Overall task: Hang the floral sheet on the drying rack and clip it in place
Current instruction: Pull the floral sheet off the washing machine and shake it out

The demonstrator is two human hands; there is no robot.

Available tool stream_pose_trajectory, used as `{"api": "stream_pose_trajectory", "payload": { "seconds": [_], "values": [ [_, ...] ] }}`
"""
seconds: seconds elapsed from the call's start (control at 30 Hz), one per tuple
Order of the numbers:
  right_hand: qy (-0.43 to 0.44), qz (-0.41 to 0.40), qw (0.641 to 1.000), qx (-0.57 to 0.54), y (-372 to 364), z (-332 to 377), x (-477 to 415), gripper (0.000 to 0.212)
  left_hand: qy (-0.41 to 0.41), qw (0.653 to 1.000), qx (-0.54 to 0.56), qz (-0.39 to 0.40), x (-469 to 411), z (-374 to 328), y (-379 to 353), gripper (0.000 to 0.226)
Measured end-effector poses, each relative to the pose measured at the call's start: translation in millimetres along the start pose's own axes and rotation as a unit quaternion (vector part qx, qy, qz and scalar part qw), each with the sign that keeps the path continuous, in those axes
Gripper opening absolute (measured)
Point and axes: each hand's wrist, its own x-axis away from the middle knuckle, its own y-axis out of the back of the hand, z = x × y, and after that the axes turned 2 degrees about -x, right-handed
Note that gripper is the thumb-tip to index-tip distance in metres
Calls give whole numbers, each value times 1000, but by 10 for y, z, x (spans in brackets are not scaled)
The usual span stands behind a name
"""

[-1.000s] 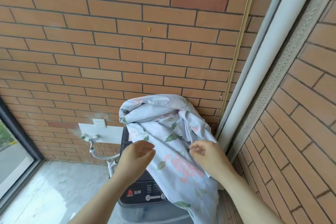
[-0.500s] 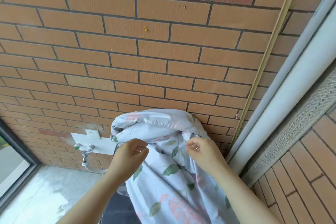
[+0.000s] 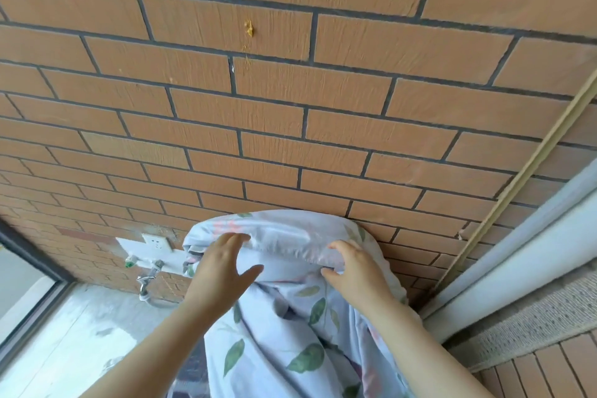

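The floral sheet [image 3: 290,329] hangs downward, its top fold lying left-right; left grip [image 3: 222,272] rests spread-fingered on it, right grip [image 3: 355,271] pinches it

Brown brick wall [image 3: 290,113] with white socket [image 3: 157,243], tap [image 3: 146,278], pale floor [image 3: 74,339], white pipe [image 3: 529,271] at right.

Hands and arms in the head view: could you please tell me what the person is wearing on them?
Nothing visible: the left hand and right hand show no gloves, rings or watch, and both forearms are bare, with no sleeve in view.
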Motion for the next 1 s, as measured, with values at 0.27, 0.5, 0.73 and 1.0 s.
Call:
{"api": "stream_pose_trajectory", "payload": {
  "seconds": [0.27, 0.5, 0.73, 1.0],
  "values": [
    [47, -16, 993, 108, -391, -150, -449, 66, -5, 998, -14, 56, -512, 317, -284, 63],
    [82, -55, 987, 129, -441, -218, -601, 31, -5, 999, 7, 46, -720, 420, -456, 19],
    [66, -45, 991, 106, -91, -87, -615, 25, -18, 999, 34, 33, -663, 297, -269, 49],
    [76, -34, 995, 55, 210, 128, -179, 39, -65, 995, 66, -21, -235, -71, 200, 42]
  ]
}}
